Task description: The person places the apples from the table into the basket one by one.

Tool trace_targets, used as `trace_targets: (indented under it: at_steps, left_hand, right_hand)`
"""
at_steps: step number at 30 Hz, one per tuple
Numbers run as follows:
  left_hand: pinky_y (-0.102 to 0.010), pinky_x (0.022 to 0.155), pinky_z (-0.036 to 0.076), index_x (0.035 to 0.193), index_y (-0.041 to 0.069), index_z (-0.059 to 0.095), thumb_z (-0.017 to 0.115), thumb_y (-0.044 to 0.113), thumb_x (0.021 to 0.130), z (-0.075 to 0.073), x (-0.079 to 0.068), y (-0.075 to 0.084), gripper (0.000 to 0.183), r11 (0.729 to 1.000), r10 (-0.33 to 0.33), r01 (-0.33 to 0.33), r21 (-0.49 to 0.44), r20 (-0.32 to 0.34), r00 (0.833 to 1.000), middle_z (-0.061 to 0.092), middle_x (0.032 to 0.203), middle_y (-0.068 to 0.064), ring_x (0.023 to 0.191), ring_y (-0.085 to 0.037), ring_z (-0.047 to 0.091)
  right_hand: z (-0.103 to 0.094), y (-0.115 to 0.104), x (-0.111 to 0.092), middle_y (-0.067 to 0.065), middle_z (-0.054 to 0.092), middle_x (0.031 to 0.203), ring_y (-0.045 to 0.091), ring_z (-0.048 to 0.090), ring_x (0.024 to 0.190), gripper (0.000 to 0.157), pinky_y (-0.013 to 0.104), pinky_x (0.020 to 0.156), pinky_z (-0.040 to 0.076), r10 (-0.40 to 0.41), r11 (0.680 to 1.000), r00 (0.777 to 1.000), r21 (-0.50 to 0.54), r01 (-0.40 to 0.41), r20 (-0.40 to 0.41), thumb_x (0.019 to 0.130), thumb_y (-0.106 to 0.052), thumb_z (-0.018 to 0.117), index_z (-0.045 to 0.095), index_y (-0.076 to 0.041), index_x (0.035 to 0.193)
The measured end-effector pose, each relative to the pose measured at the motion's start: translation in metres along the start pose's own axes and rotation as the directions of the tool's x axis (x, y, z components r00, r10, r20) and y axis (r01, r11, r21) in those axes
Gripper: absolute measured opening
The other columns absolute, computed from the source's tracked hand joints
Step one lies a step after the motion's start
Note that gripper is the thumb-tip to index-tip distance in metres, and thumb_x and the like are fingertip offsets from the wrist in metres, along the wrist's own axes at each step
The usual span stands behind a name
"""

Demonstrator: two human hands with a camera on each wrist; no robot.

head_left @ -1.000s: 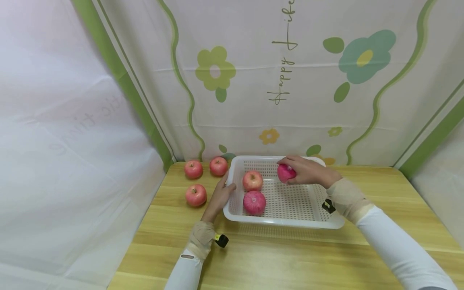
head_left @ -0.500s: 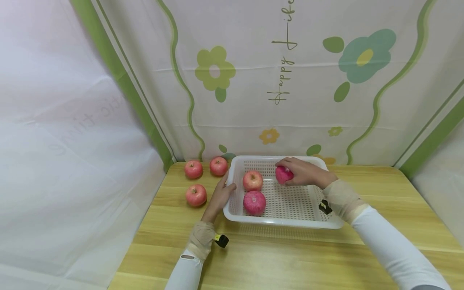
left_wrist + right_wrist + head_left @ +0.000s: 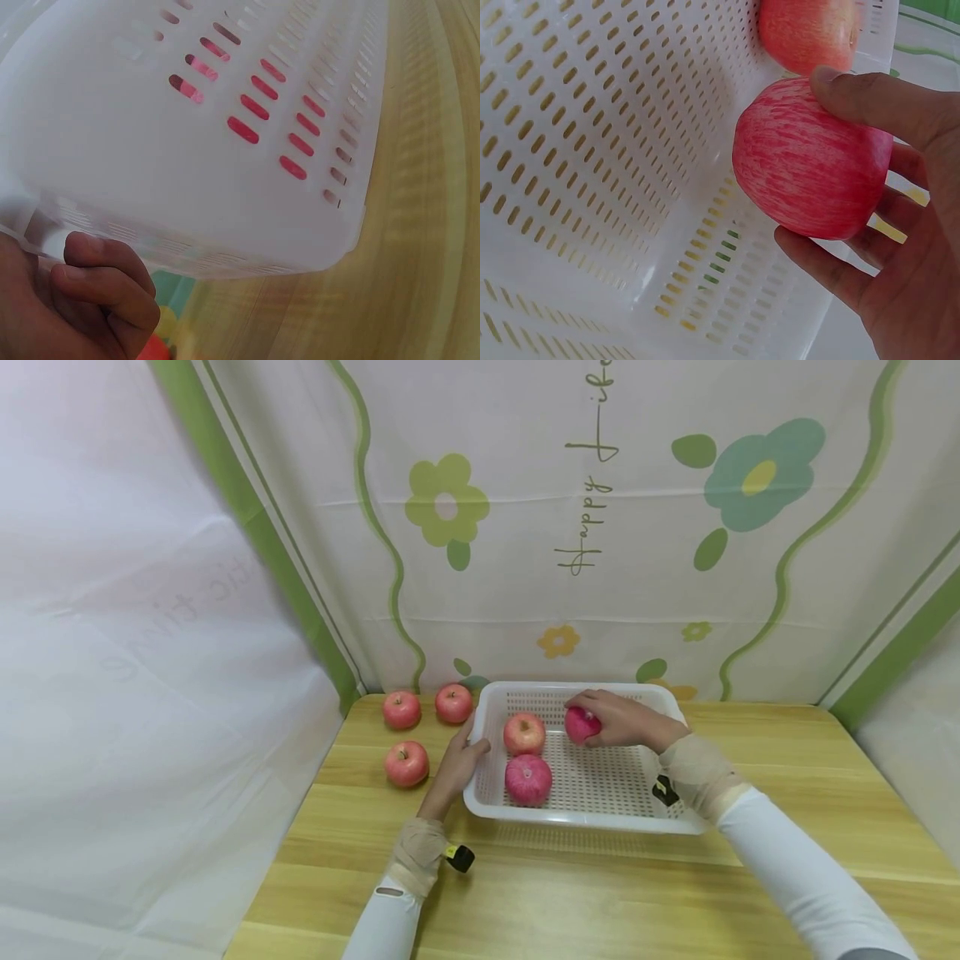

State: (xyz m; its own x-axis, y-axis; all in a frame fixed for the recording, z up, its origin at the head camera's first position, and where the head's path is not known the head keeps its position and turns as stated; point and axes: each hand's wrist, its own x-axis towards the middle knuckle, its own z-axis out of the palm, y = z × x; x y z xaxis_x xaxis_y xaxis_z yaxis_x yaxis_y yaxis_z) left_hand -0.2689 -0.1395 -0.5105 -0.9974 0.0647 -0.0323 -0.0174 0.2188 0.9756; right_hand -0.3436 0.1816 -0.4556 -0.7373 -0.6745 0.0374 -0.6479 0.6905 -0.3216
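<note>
Woodgrain is striping the counter, which we are seeing spread across the bottom of the head view. White cloth is rising behind it and closing in both sides. On the back panel we are seeing a lime flower left of upper centre, a teal flower at upper right and sideways green lettering between them; green bands are slanting down the corners at left and right. A white slotted basket is sitting below the frame's centre, near the cloth. With our left hand we are curling fingers round its left rim; with our right hand we are gripping a deep-pink apple, partly closed about it, within the basket's upper middle. Two other apples are lying close together at the basket's left end, and three more apples are resting on the counter farther left.
</note>
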Motion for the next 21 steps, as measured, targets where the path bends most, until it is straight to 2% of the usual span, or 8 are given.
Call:
trace_targets:
  at_steps: [7, 13, 21]
  left_hand:
    - [-0.051, 0.081, 0.065, 0.170, 0.031, 0.029, 0.054, 0.019, 0.100, 0.000, 0.000, 0.001, 0.076, 1.000, -0.003, 0.003, 0.004, -0.003, 1.000, 0.061, 0.143, -0.029, 0.109, -0.042, 0.072]
    - [-0.054, 0.083, 0.065, 0.170, 0.030, 0.029, 0.055, 0.020, 0.101, 0.000, -0.001, 0.001, 0.075, 1.000, -0.004, 0.004, -0.003, 0.000, 1.000, 0.059, 0.147, -0.029, 0.113, -0.045, 0.071]
    - [-0.054, 0.083, 0.065, 0.170, 0.030, 0.029, 0.055, 0.020, 0.101, -0.001, -0.001, -0.001, 0.075, 1.000, -0.003, 0.003, -0.002, -0.001, 1.000, 0.058, 0.147, -0.029, 0.113, -0.045, 0.071]
  right_hand:
    - [0.006, -0.001, 0.002, 0.020, 0.060, 0.146, 0.041, 0.058, 0.133, 0.071, 0.057, 0.106, 0.056, 0.000, 1.000, 1.000, 0.019, 0.000, -0.001, 0.083, -0.022, 0.086, 0.060, -0.003, 0.146]
    - [0.009, -0.002, 0.003, 0.021, 0.058, 0.148, 0.042, 0.056, 0.136, 0.070, 0.059, 0.107, 0.055, 0.000, 1.000, 1.000, 0.022, 0.000, 0.002, 0.083, -0.021, 0.086, 0.060, -0.004, 0.146]
    - [0.016, -0.001, 0.006, 0.019, 0.060, 0.144, 0.039, 0.058, 0.131, 0.068, 0.057, 0.105, 0.056, 0.004, 1.000, 1.000, 0.029, -0.004, 0.004, 0.083, -0.020, 0.087, 0.062, -0.005, 0.145]
